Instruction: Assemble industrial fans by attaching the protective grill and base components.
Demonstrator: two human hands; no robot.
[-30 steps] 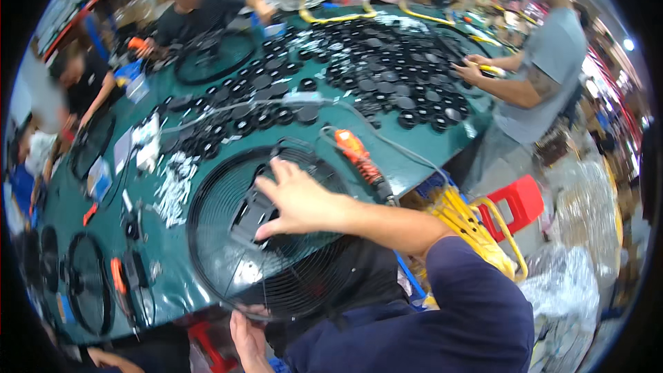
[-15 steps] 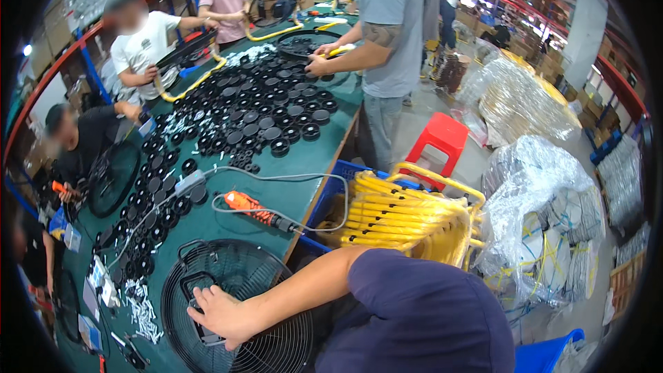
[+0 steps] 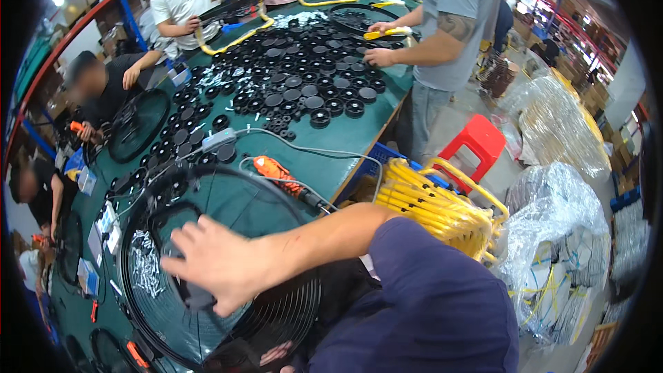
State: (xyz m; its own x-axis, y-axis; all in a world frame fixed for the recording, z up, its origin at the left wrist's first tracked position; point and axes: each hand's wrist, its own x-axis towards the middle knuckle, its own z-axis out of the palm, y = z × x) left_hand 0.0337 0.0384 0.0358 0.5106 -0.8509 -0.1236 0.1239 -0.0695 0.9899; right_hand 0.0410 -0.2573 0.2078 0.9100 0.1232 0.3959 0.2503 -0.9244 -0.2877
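Note:
A round black wire fan guard [image 3: 304, 208] is tilted up over the near end of the green table, closer to me than the tabletop. My right hand [image 3: 215, 262] lies over its middle with fingers spread, next to a dark bracket and hub that it partly hides. Blurring hides whether the palm presses on the hub. At the bottom edge, by the guard's lower rim, a few fingers [image 3: 276, 354] show, apparently my left hand; their grip is mostly hidden. Through the wires I see a pile of silver screws [image 3: 146, 269]. An orange power screwdriver [image 3: 276, 169] lies beyond the guard.
Many black round parts [image 3: 290, 83] cover the table's [image 3: 345, 155] middle. Stacked yellow tubular frames [image 3: 431, 200] stand right of the table in a blue crate, near a red stool [image 3: 475, 141]. Co-workers stand along both sides. A grey cable [image 3: 311, 146] crosses the tabletop.
The fan guard has come up off the table and tilted towards me, with my right hand still over its middle. The view has shifted, and fingers now show at the bottom edge.

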